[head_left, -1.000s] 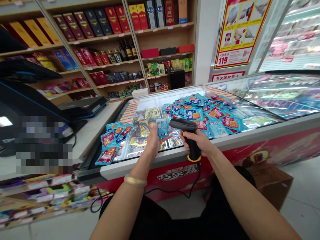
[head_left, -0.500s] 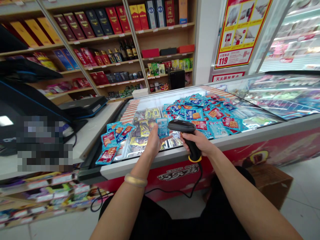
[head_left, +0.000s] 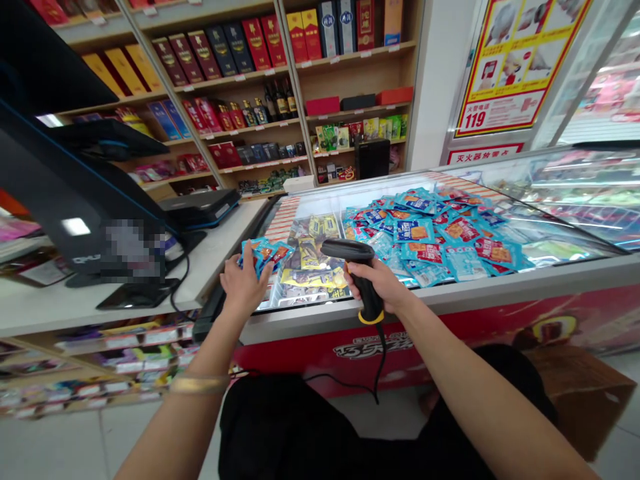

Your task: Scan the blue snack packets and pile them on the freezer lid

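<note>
My right hand (head_left: 376, 285) is wrapped round the grip of a black barcode scanner (head_left: 370, 297) with a yellow ring at its base and a cable hanging down. The scanner's head points left, above the glass top of the freezer. Over at the freezer's left end, my left hand (head_left: 243, 285) rests on a small heap of blue snack packets (head_left: 281, 253), its fingers spread apart. That hand covers part of the heap. A much larger pile of similar blue and red packets (head_left: 415, 231) lies on the glass to the right of the scanner.
Yellow and black packages (head_left: 310, 257) show through the freezer glass. A counter (head_left: 220, 243) with a dark monitor stand (head_left: 95, 200) adjoins on the left. Shelves of boxes and bottles (head_left: 280, 100) stand behind. A cardboard box (head_left: 583, 393) sits on the floor at right.
My left hand has moved left from in front of the scanner, with a blue packet, to the small heap, and its fingers have spread. The view has swung left; the scanner stays in my right hand.
</note>
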Available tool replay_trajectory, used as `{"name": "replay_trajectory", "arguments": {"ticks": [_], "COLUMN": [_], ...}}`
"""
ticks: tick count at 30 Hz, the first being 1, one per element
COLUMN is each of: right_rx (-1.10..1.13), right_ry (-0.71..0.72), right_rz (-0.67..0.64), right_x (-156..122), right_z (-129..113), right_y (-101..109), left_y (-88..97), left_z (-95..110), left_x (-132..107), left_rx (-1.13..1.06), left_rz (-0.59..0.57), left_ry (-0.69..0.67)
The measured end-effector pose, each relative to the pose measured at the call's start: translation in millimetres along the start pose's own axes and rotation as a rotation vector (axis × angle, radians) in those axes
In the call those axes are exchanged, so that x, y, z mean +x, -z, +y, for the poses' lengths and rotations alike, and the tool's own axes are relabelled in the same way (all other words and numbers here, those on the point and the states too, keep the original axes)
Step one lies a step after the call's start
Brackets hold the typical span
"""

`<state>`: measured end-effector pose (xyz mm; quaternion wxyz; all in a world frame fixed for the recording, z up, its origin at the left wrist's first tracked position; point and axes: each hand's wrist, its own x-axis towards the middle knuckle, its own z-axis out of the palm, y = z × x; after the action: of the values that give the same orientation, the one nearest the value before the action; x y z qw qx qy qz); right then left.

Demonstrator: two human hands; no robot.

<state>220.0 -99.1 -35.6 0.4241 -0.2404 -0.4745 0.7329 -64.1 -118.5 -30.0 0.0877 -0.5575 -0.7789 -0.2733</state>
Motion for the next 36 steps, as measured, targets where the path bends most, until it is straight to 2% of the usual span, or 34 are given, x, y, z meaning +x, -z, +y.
{"name": "replay_trajectory", "arguments": {"ticks": [3, 5, 12, 16, 19, 22, 26, 31, 36], "right_rx": [0.027, 0.022, 0.096, 0.106, 0.087, 0.055, 0.025, 0.013, 0.017], "right_ry": [-0.037, -0.065, -0.085, -0.056, -0.030, 0.005, 0.055, 0.125, 0.177], "right_rz": [-0.026, -0.035, 0.014, 0.018, 0.017, 0.051, 0.126, 0.274, 0.409], "right_x": [12.2, 16.7, 18.0, 16.9, 13.9, 5.3, -16.6, -49.2, -72.8], "right_z": [10.2, 14.8, 12.8, 11.1, 10.4, 5.1, -11.7, -35.0, -47.2], "right_y": [-14.6, -19.2, -23.5, -24.3, -19.8, -8.8, 14.1, 51.9, 90.9], "left_y": [-7.6, -15.3, -30.3, -26.6, -19.3, -18.4, -35.4, -66.3, -83.9], "left_z": [-17.2, -18.5, -16.4, -14.8, -2.5, 23.9, 78.0, 155.7, 221.7], "left_x": [4.7, 9.5, 36.2, 36.4, 29.8, 23.3, 14.1, -4.5, -13.3], "left_rx": [0.227, 0.278, 0.290, 0.284, 0.240, 0.135, -0.101, -0.336, -0.455], "left_rz": [-0.221, -0.277, -0.256, -0.246, -0.155, -0.041, 0.004, -0.046, -0.148], "left_ry": [-0.032, -0.076, -0.157, -0.131, -0.117, -0.164, -0.373, -0.585, -0.703]}}
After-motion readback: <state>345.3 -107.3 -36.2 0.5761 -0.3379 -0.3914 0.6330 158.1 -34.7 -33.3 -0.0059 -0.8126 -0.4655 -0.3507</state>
